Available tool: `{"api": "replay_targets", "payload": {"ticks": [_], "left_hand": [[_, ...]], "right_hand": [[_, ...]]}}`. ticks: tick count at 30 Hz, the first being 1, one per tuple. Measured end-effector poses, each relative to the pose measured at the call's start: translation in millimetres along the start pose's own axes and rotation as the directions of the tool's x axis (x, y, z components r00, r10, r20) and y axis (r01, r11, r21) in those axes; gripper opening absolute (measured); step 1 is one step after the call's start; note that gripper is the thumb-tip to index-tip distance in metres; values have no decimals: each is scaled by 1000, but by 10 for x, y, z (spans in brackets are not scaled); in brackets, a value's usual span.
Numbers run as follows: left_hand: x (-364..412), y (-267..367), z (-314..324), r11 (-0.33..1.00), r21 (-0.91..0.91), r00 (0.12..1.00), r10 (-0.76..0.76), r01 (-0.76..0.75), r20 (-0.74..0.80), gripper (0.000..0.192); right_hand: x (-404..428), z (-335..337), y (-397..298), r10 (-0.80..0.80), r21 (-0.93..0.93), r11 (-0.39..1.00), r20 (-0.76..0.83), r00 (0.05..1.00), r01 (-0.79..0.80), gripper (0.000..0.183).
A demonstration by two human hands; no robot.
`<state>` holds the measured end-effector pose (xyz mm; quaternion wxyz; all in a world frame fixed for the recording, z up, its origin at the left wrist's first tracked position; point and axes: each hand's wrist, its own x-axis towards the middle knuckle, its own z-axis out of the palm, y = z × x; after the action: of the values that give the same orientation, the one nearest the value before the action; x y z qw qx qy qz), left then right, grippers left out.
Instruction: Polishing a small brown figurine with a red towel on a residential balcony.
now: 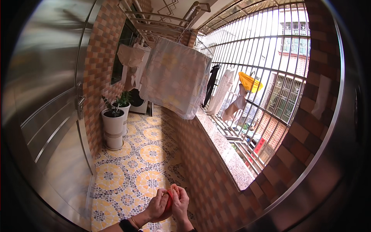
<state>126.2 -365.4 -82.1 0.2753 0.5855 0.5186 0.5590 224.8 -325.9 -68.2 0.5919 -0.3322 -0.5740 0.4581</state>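
Both hands meet low in the view, in front of my body. My left hand (pixel 158 205) pinches one side of a small red and orange cloth item (pixel 170 197), and a dark band and a thin bracelet circle that wrist. On the other side my right hand (pixel 181 203) grips the same item with thumb and fingers. Its upper part looks orange and textured, while the lower part is plain red. Most of it is hidden by the fingers, so its exact kind cannot be told.
A steel door (pixel 52 95) stands at left. Potted plants in white planters (pixel 113 130) line the tiled floor (pixel 152 153). A large sheet (pixel 176 75) hangs from a drying rack (pixel 162 26). Clothes hang by the window bars (pixel 261 61) above a granite sill (pixel 223 150). A washing machine (pixel 140 105) is behind.
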Motion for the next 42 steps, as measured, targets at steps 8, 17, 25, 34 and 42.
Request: {"api": "replay_targets", "payload": {"ticks": [8, 17, 25, 34, 42], "left_hand": [[385, 88, 9, 836, -548, 988, -117, 43, -100, 21], [235, 92, 81, 870, -451, 975, -133, 201, 177, 22], [104, 161, 167, 927, -344, 980, -97, 152, 172, 21], [232, 95, 50, 844, -519, 987, -160, 133, -7, 25], [96, 139, 173, 919, -359, 948, -47, 164, 314, 21]], "right_hand": [[19, 61, -68, -212, -246, 942, 98, 972, 230, 19], [95, -66, -113, -23, -36, 999, -52, 998, 21, 20], [68, -161, -76, -72, -127, 990, -59, 996, 64, 15], [10, 30, -270, -100, -38, 994, 72, 992, 103, 17], [198, -294, 64, 93, -1, 996, -87, 992, -94, 21]]}}
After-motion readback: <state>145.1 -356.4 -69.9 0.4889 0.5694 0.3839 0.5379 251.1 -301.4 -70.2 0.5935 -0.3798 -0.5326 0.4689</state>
